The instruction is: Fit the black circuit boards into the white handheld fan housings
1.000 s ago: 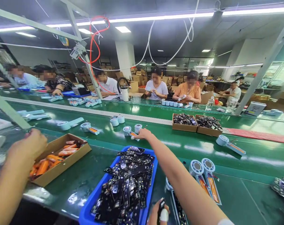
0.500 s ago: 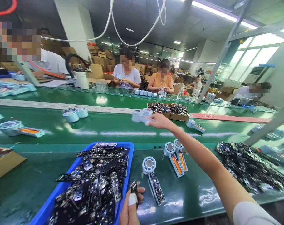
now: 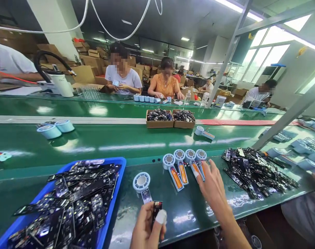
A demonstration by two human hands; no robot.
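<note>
My left hand [image 3: 148,226], with white tape on its thumb, pinches a black circuit board [image 3: 156,209] upright at the bottom middle. Just beyond it lies a light-blue round-headed unit [image 3: 141,182], its handle partly hidden by that hand. My right hand [image 3: 213,185] has its fingers spread over the handles of the two rightmost units in a row, one with its round head [image 3: 190,155] uppermost and the other [image 3: 201,155] beside it. Left of these lie two similar units [image 3: 169,160], [image 3: 179,155], with orange strips showing in their handles.
A blue tray [image 3: 122,169] heaped with boards stands at left. Another pile of boards [image 3: 258,173] lies at right. Two cardboard boxes [image 3: 160,124], [image 3: 183,123] of boards and several blue units sit on the green belt [image 3: 116,135]. Co-workers sit opposite; a metal post [image 3: 284,117] slants at right.
My right hand has come back from the belt with two blue units, which now lie beside the other two. My left hand still holds the board. The view has turned right.
</note>
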